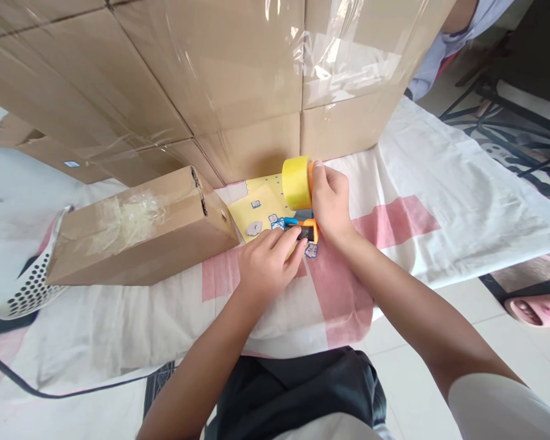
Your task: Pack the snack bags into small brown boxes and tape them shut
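My right hand (332,198) is closed around the orange side of a tape dispenser that carries a wide yellow roll of tape (297,183). My left hand (268,260) has its thumb and fingers at the dispenser's black and orange front end (308,230), low over the cloth. Blue parts show beside that end. Underneath and behind lie yellow paper sheets (252,211) with small drawn, cut-out pictures. One blue-edged cut-out (311,250) rests on the cloth just below the dispenser. My right palm hides part of the dispenser.
A large taped cardboard carton (247,73) stands close behind my hands. At left, a long cardboard box (137,232) lies partly over a dotted white object (30,287). A pink-and-white cloth (339,293) covers the surface. A person's sleeve (440,55) shows behind the carton.
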`<move>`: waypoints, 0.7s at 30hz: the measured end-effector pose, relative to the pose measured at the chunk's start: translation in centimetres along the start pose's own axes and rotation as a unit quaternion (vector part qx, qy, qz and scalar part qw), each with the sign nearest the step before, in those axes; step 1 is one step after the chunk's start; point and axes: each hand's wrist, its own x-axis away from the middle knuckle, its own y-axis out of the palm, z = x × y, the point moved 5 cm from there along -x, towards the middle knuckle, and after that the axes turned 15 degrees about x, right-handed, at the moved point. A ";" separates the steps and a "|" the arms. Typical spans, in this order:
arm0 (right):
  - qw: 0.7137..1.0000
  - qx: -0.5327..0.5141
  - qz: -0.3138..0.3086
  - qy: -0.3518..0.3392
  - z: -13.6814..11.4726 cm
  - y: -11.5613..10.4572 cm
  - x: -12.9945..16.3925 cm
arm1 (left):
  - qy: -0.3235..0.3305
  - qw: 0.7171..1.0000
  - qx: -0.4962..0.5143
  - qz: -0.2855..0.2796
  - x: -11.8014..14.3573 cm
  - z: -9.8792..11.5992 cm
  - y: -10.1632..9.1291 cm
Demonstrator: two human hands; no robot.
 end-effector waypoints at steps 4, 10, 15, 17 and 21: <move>1.000 -0.004 -0.009 0.001 0.1 0.2 0.1 | 0.027 0.999 -0.019 0.003 0.2 0.1 -0.1; 1.000 0.012 0.001 -0.013 0.1 0.1 -0.1 | 0.046 0.998 -0.048 0.012 -0.1 0.6 -0.3; 0.996 0.060 0.021 -0.064 -0.7 -0.3 -0.1 | 0.105 0.991 -0.082 0.031 0.0 1.3 -0.5; 0.996 0.067 0.018 -0.062 -0.7 -0.2 -0.1 | 0.121 0.988 -0.097 0.026 0.1 1.4 -0.5; 0.996 0.069 0.013 -0.054 -0.2 0.1 -0.2 | 0.163 0.981 -0.107 0.004 0.3 1.7 -0.5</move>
